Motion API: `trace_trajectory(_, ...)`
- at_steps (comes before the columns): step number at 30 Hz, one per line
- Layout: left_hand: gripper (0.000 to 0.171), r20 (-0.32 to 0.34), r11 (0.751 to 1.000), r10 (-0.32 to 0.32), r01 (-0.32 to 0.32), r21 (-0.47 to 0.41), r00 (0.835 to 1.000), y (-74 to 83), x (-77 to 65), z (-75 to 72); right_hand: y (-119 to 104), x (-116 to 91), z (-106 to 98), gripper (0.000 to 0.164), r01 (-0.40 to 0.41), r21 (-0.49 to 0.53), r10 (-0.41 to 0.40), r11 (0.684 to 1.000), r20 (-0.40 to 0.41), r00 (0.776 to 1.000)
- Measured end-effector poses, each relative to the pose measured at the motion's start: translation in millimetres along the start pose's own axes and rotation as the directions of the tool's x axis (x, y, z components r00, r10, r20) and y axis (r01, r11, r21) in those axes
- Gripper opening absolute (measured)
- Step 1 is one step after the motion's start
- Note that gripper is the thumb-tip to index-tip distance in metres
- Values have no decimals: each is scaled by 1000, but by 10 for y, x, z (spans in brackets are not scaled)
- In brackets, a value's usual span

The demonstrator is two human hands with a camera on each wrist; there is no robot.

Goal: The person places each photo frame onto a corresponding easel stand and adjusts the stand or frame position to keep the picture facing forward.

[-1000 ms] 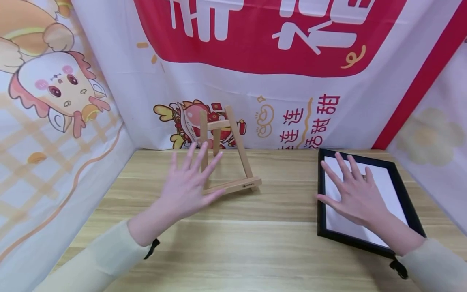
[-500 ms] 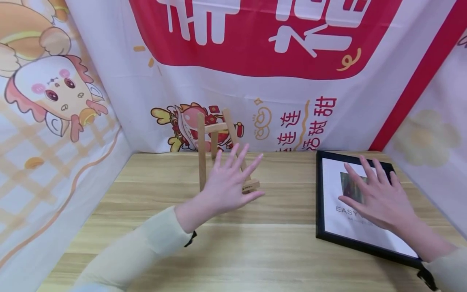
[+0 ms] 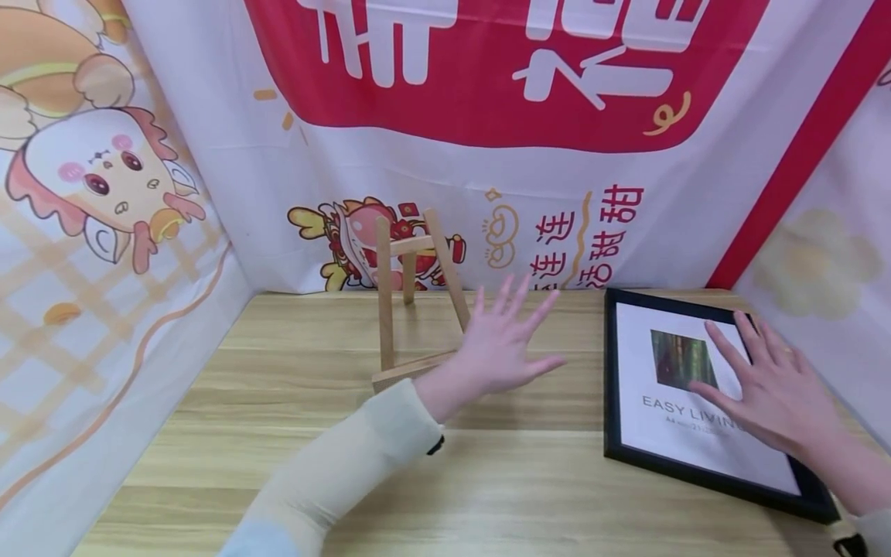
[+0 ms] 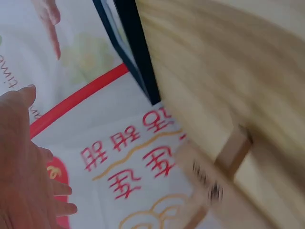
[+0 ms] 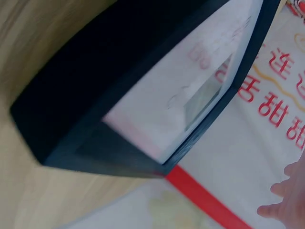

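A small wooden tabletop easel (image 3: 385, 309) stands toward the back of the table, its lower right part hidden by my left hand (image 3: 497, 344). That hand hovers with fingers spread, holding nothing. My right hand (image 3: 783, 387) is likewise spread above the right side of a black picture frame (image 3: 612, 379), which lies flat with a printed white sheet showing a small dark forest picture (image 3: 678, 360). In the left wrist view the easel's ledge (image 4: 209, 186) is close by, beyond the palm. In the right wrist view the frame's thick black edge (image 5: 95, 71) fills the upper left.
The wood-grain table (image 3: 487, 480) is bounded by hanging cloths: a white and red one (image 3: 452, 170) at the back, a cartoon-printed one (image 3: 104, 178) on the left, and a pale floral one (image 3: 814, 263) on the right.
My left hand has moved right across the front of the easel, uncovering its left leg. My right hand has shifted right over the picture frame, uncovering its print. Easel and frame stay put.
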State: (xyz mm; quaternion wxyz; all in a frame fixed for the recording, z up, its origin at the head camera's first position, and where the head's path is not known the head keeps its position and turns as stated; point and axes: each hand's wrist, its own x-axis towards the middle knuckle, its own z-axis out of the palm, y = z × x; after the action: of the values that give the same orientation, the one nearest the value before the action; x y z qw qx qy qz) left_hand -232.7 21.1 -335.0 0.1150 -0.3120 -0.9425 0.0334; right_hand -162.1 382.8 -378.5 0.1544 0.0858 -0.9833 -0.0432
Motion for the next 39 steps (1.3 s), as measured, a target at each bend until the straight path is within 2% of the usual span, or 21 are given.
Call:
trace_trajectory(6,88,25,996,-29,32,-86,999,245,250,212,197,-79,107,103,-38,54,35,998,51,998)
trace_trajectory(10,90,38,979,-67,73,-191,997,370,394,367,333,-110,196,104,-60,113,48,992,99,994)
trace_trajectory(13,93,79,947,-76,97,-308,994,462,474,465,446,-151,272,105,-93,192,66,977,141,988)
trace_trajectory(16,98,128,902,-64,113,-416,990,556,528,546,570,-212,365,107,-148,267,100,952,184,978)
trace_trajectory(20,104,182,862,-30,117,-494,983,673,576,635,761,-297,515,108,-197,333,136,922,198,971)
trace_trajectory(26,107,227,805,19,120,-581,974,814,621,754,979,-423,674,111,-235,413,160,880,208,965)
trace_trajectory(28,109,243,782,27,131,-609,970,850,629,781,1020,-461,702,113,-261,425,167,867,246,955)
trace_trajectory(33,111,266,721,42,155,-675,963,911,647,815,1055,-508,716,117,-355,419,210,836,353,912)
trace_trajectory(36,112,286,715,49,166,-679,957,938,660,835,1043,-508,706,118,-368,425,212,827,371,904)
trace_trajectory(39,112,325,747,54,178,-641,944,960,674,878,1026,-513,702,118,-366,440,198,820,382,903)
